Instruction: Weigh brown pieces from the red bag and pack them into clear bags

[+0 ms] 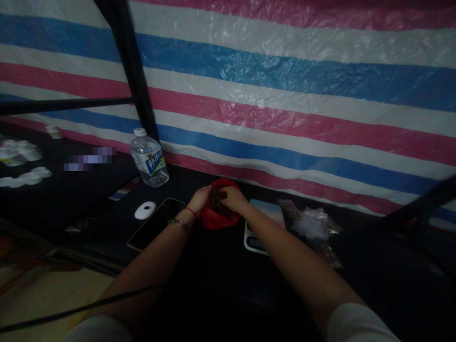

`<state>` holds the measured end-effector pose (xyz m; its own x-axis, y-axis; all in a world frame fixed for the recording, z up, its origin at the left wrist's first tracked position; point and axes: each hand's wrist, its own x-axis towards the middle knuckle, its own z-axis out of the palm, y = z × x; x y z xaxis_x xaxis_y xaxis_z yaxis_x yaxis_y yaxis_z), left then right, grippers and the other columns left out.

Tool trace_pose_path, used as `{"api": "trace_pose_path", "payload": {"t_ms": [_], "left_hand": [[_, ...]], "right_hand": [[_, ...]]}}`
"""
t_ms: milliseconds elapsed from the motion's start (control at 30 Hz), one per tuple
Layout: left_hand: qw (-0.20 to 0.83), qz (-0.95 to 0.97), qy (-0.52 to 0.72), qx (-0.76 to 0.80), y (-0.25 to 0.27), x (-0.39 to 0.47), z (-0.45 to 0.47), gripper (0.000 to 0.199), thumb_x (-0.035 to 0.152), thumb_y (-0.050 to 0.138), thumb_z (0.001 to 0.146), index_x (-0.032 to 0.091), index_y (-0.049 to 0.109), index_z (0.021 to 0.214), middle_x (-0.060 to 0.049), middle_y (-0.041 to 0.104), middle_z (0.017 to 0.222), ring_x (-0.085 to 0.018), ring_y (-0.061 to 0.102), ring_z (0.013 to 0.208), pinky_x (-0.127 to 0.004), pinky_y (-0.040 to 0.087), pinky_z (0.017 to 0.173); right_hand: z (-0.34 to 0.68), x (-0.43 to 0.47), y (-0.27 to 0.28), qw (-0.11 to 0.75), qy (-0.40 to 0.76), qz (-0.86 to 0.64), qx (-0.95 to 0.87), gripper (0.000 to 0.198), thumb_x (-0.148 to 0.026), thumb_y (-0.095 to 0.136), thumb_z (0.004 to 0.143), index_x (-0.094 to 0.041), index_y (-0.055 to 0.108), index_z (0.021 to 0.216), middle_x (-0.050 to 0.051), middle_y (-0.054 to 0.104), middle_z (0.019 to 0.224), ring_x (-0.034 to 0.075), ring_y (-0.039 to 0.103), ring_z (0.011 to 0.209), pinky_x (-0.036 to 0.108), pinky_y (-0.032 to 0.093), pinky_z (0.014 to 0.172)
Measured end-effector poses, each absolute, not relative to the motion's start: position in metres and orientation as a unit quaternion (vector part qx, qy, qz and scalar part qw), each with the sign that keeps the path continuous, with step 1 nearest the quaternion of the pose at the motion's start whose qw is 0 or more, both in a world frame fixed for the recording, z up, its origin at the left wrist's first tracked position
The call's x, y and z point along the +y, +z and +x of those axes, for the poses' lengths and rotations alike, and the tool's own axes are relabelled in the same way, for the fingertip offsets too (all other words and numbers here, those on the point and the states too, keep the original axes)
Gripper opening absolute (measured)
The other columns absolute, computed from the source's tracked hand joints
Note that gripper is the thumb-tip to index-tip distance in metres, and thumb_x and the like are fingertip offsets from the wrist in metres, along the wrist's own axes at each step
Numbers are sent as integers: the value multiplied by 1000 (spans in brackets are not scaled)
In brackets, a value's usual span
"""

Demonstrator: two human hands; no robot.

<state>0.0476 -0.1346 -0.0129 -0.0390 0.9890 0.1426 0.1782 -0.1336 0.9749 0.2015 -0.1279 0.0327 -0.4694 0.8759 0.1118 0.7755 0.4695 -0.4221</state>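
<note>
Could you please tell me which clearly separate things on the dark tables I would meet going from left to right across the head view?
Small white items → clear plastic bottle → red bag → white scale → clear plastic packets.

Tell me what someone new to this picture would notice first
Probably the red, white and blue striped sheeting filling the background. Next, the bright red bag on the dark table, with the left hand at its edge and the right hand at its brown contents. The clear bottle stands out farther left.
</note>
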Motion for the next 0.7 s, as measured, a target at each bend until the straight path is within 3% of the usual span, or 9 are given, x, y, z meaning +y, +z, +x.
{"api": "trace_pose_path", "payload": {"t_ms": [100,167,500,700], "left_hand": [[539,452,567,428,-12,-138,56,41,46,53,77,10,63,96,-11,71,84,-23,66,78,-40,50,80],[566,405,595,402,-11,-138,59,37,43,61,72,11,63,91,-10,70,84,-22,65,79,-39,49,82],[538,398,618,413,-13,-137,63,36,40,59,74,11,64,94,-10,70,92,-22,65,86,-37,48,85],[504,437,593,452,-15,-135,65,32,39,58,76,12,66,90,-9,71,96,-22,64,94,-37,45,92]], "right_hand": [[197,-128,35,163,175,-482,-843,25,-12,63,71,-18,72,93,6,73,100,19,66,92,25,47,82],[195,-129,37,172,187,-472,-844,25,-10,62,70,-18,71,92,6,73,98,19,67,90,24,47,80],[196,-124,20,277,254,-509,-775,25,-16,65,70,-16,69,95,6,72,96,18,67,86,26,49,79],[199,-121,19,293,263,-491,-777,30,-7,64,66,-18,67,94,3,71,97,17,65,88,26,48,81]]}}
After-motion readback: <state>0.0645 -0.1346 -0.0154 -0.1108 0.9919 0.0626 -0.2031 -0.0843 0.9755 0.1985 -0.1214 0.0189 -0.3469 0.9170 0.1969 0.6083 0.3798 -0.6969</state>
